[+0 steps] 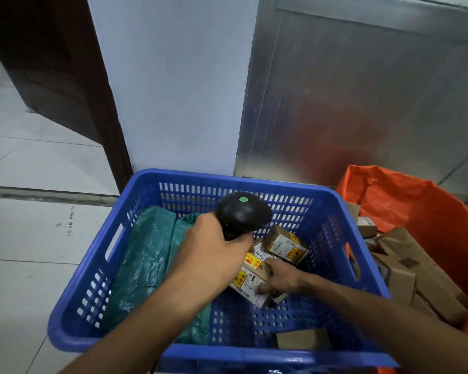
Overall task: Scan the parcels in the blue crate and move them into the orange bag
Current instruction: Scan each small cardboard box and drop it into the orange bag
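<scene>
- Parcels (257, 279) sat low in the blue crate (357, 255), a small cluster of labelled cardboard boxes near its right-hand middle, so I had to reach down for them.
- My right hand (280, 278) was on the nearest box, fingers curled over its top edge and thumb at its side, tipping the label up, I reckon, for the scan.
- My left hand (214, 255) was wrapped tight round the handle of the black scanner (241, 213), its head above the boxes and pointed away from me, green light showing on top.
- Green plastic mailers (149, 263) filled the crate's left side, untouched.
- One more box (303, 338) lay by the near wall.
- The orange bag (422, 211) stood open just beside the crate on the right, already holding brown boxes (405, 268), a short carry.
</scene>
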`<action>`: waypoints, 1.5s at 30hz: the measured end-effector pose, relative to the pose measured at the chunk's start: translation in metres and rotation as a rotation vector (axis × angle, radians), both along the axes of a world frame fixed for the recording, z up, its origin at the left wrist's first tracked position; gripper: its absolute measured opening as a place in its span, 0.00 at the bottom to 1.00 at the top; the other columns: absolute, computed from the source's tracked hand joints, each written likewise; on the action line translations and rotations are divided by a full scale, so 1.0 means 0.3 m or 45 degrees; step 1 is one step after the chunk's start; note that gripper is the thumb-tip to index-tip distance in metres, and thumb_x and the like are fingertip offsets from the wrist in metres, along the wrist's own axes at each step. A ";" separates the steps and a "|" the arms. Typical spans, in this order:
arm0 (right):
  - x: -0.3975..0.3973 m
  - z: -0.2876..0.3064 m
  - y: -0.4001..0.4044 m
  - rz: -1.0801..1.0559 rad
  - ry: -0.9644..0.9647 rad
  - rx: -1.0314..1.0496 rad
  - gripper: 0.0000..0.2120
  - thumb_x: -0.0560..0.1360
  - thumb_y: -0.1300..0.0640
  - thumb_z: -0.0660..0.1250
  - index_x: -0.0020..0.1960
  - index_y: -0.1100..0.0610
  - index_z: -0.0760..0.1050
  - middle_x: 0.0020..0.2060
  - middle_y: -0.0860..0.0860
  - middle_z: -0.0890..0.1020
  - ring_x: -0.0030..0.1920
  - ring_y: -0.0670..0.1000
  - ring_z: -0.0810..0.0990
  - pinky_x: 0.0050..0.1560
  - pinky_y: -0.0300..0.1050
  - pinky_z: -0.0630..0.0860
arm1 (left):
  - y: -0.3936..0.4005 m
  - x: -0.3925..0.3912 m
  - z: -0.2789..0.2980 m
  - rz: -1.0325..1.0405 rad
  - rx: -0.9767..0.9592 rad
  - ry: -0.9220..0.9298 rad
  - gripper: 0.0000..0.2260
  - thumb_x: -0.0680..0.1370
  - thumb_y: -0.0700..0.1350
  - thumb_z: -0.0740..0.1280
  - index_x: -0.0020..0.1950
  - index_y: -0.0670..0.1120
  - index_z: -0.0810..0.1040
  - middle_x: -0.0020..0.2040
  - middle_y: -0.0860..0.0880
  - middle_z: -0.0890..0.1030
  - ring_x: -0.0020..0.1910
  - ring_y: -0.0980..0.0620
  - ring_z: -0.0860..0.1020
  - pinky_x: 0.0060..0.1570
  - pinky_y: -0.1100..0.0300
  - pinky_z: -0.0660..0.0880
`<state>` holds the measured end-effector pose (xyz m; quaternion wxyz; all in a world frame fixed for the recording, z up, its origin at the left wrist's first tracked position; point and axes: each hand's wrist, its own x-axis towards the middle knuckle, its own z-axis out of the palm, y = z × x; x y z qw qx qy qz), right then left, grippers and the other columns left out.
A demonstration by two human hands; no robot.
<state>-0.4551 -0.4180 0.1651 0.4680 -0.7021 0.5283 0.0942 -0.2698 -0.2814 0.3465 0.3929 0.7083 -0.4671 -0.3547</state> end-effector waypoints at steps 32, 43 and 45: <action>-0.274 0.665 0.292 -0.969 -0.905 -0.060 0.23 0.70 0.56 0.78 0.63 0.58 0.76 0.51 0.57 0.87 0.52 0.59 0.86 0.54 0.62 0.82 | 0.201 -0.080 0.099 -0.167 -0.079 -0.263 0.04 0.74 0.50 0.75 0.44 0.54 0.81 0.40 0.54 0.84 0.42 0.57 0.82 0.47 0.54 0.81; -0.252 0.653 0.316 -0.879 -0.751 -0.079 0.21 0.72 0.54 0.77 0.61 0.55 0.76 0.49 0.53 0.87 0.49 0.52 0.87 0.41 0.47 0.84 | 0.203 -0.089 0.077 -0.128 -0.065 -0.319 0.08 0.69 0.52 0.75 0.45 0.51 0.84 0.39 0.51 0.85 0.40 0.50 0.84 0.44 0.49 0.82; -0.249 0.649 0.317 -0.861 -0.721 -0.086 0.21 0.72 0.53 0.77 0.62 0.55 0.76 0.50 0.53 0.87 0.50 0.52 0.87 0.41 0.46 0.84 | 0.202 -0.082 0.072 -0.130 -0.067 -0.339 0.06 0.71 0.50 0.75 0.44 0.50 0.83 0.37 0.51 0.84 0.38 0.51 0.83 0.41 0.53 0.81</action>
